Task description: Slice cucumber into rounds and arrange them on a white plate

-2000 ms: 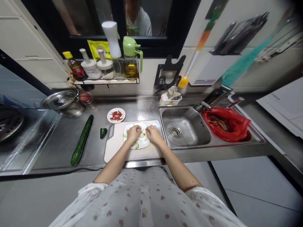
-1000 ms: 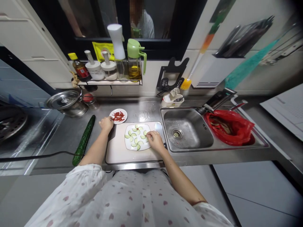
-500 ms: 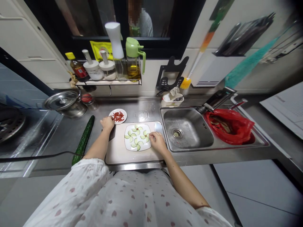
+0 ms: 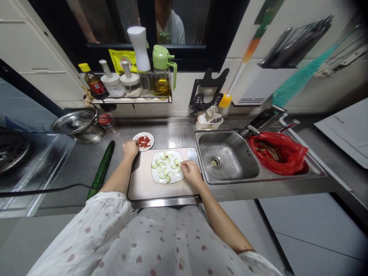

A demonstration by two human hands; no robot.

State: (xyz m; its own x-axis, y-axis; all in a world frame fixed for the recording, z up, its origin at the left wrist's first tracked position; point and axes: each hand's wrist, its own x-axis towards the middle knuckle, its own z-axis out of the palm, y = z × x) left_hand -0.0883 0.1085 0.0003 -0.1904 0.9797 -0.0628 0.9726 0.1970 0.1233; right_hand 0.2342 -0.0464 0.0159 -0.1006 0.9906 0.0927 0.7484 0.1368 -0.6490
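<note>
My left hand (image 4: 131, 148) is closed at the left rim of a small white plate (image 4: 152, 142), gripping its edge. Chopped red pepper (image 4: 143, 142) lies heaped on that plate. My right hand (image 4: 191, 171) reaches over the right edge of a larger square white plate (image 4: 158, 178), its fingers pinched together; what is between them is too small to make out. Thin cucumber slices (image 4: 163, 176) lie there in curved, petal-like groups, with a tiny red bit at the top group. Underneath is a pale cutting board (image 4: 140, 189). A knife blade (image 4: 192, 155) shows beyond my right hand.
Left of the board lies a whole cucumber (image 4: 101, 168), crossed by a black cord (image 4: 57, 189). A lidded steel pot (image 4: 83, 128) stands behind it. To the right are a sink (image 4: 230, 153) and a red plastic bag (image 4: 287, 157). A condiment rack (image 4: 132, 99) hangs at the back.
Almost nothing differs. My left hand has shifted very slightly at the small plate's rim; my right hand stays over the square plate's right edge.
</note>
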